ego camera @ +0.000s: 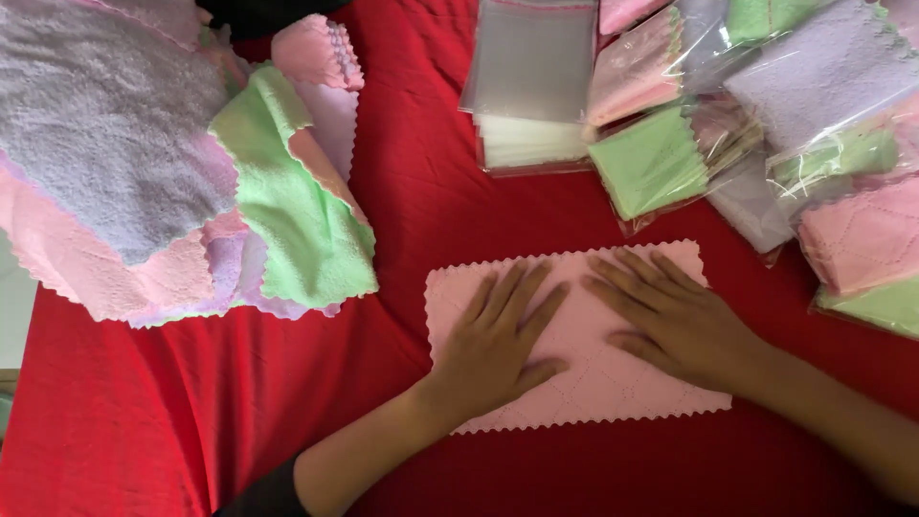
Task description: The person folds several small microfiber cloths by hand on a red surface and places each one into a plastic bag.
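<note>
The left hand (498,345) and the right hand (675,321) lie flat and open on a pink cloth (593,383). The cloth is spread on the red table (431,191), near a pile of cloths (172,172).

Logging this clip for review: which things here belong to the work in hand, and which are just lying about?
In hand:
left hand and right hand, flat on the pink cloth

Lying about:
loose cloth pile
stack of clear bags
bagged cloths
red cover beneath everything
</note>
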